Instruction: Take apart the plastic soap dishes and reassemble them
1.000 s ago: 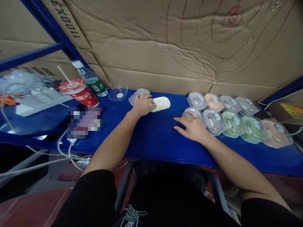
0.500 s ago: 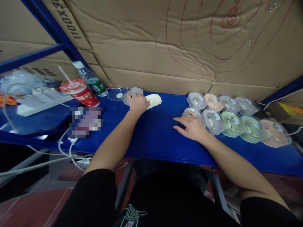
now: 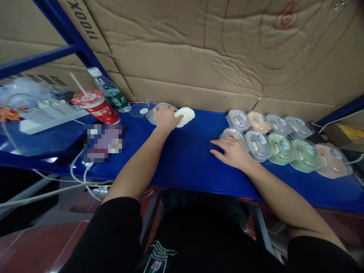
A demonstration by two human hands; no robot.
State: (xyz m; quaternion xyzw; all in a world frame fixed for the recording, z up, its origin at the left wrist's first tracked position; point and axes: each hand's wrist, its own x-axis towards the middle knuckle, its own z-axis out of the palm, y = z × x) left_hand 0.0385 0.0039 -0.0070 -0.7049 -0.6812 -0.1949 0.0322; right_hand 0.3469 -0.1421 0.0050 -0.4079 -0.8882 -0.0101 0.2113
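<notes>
My left hand is closed on the left end of a cream-white oval piece, with the thumb across its near edge and the other fingers partly hidden. A translucent, pale container sits just behind and left of that hand, and a clear lid with a white round sticker lies beyond it. On the right, my right hand has its fingers spread over the leftmost front grey box, covering part of its lid. Several small boxes with clear lids stand there in two rows, including a green box and a peach box.
A red paper cup with a straw and a water bottle stand at the left. Near them are a power strip, a blurred-out patch and white cables. Cardboard backs the blue table.
My left thumb has moved onto the cream-white piece, which now sits slightly tilted in the hand. My right hand stays spread over the grey box. The view has shifted a little.
</notes>
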